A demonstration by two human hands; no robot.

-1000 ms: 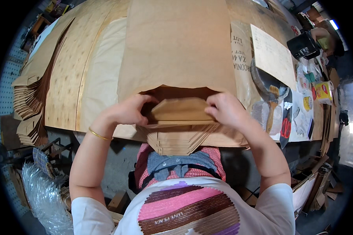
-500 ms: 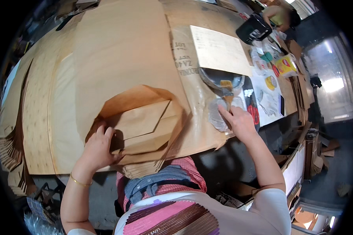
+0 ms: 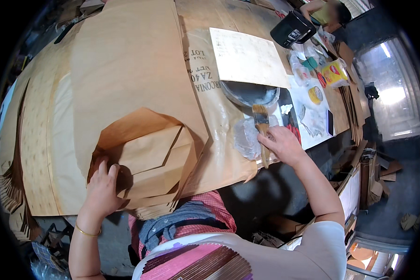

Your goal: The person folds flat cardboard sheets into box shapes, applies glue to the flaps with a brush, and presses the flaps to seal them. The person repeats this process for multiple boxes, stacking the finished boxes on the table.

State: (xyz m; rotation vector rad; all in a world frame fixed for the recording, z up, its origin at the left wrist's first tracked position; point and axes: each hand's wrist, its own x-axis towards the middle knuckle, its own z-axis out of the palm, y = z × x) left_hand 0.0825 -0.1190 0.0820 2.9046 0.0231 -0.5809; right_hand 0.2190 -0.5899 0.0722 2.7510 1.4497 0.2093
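At the table's near edge, the left hand (image 3: 102,189) had its fingers inside the opened end of the large brown paper bag (image 3: 126,70); whether they pinched the paper could not be told. The right hand (image 3: 283,143) had changed most: a second earlier it was at the bag's mouth too, and half a second earlier its fingers were only reaching across. Now they were closed round the handle of the brush (image 3: 263,131) — so the work, it seemed, had passed from opening the paper to taking up the tool, with the left hand minding the bag alone.

The bag lay along the table (image 3: 38,158), its end spread into an angular, many-sided mouth, the creased flap (image 3: 151,151) smooth and matt inside it. Stepped paper edges (image 3: 149,212) hung below. Beside the brush lay crinkled clear plastic (image 3: 245,142); its wooden handle ended in stiff tan bristles, just by the round dark pan (image 3: 239,101), which held something whitish and wet-looking. A flat, pale board (image 3: 247,56) covered the pan's far side — and beyond stood a glossy black container (image 3: 291,29).
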